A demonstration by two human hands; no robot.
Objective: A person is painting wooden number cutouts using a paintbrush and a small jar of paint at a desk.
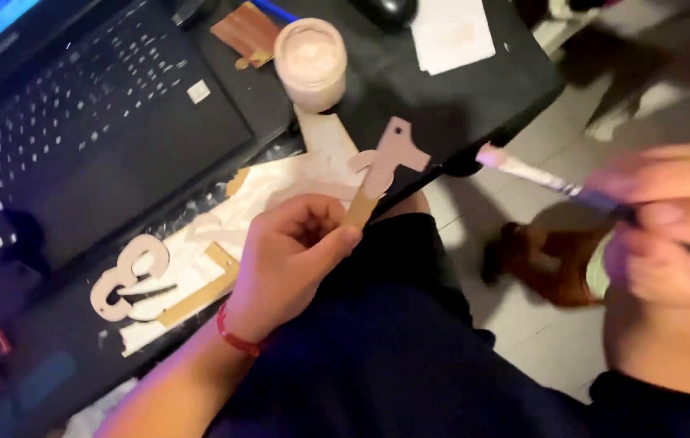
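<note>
My left hand [292, 264] pinches the lower end of a flat wooden cutout [384, 166] shaped like a numeral, partly painted pale pink, held up over the desk edge. My right hand [669, 223] is blurred at the right and grips a paintbrush [535, 174] whose pale tip points toward the cutout, a short way off it. A red cord circles my left wrist. An open jar of pale pink paint [310, 61] stands on the desk beyond the cutout.
A black laptop [93, 122] fills the left of the dark desk [475, 89]. Another wooden numeral cutout [127, 276] lies on white paper with wood strips. White paper sheets [452, 32] sit at the back. A brown shoe [543, 264] rests on the tiled floor.
</note>
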